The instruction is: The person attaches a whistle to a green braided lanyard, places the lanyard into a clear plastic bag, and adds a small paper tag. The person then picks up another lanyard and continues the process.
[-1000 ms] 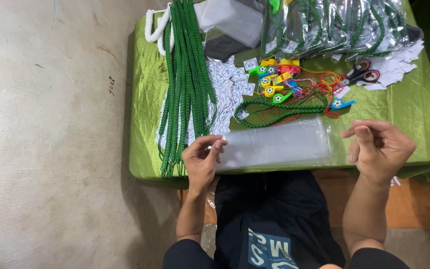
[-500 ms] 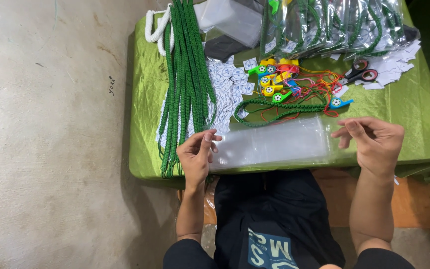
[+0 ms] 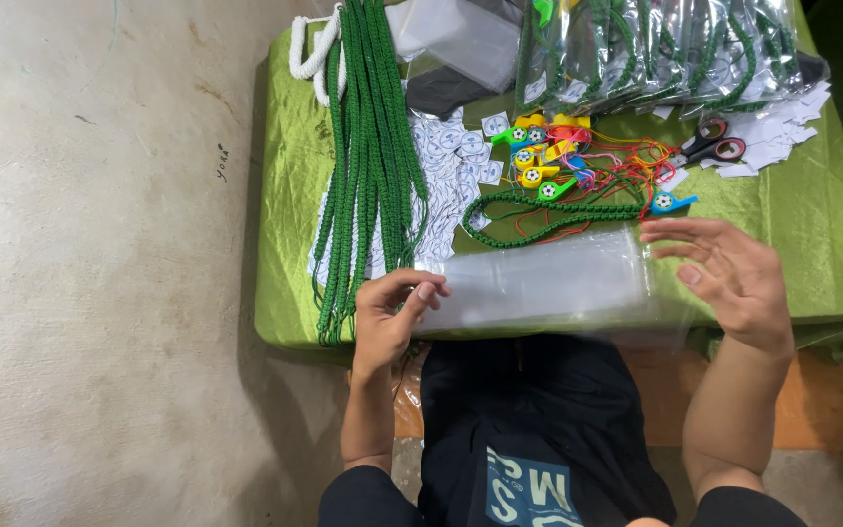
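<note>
Clear plastic sleeves (image 3: 548, 283) lie stacked at the green bench's (image 3: 812, 263) near edge, long axis running left to right. Left hand (image 3: 392, 317) pinches the stack's left end; right hand (image 3: 729, 278), fingers spread, hovers at its right end.

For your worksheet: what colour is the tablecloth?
Green tablecloth, best in the head view.

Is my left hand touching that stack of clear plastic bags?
Touching. The head view shows the left hand with fingertips pinching the left end of the clear plastic bags.
</note>
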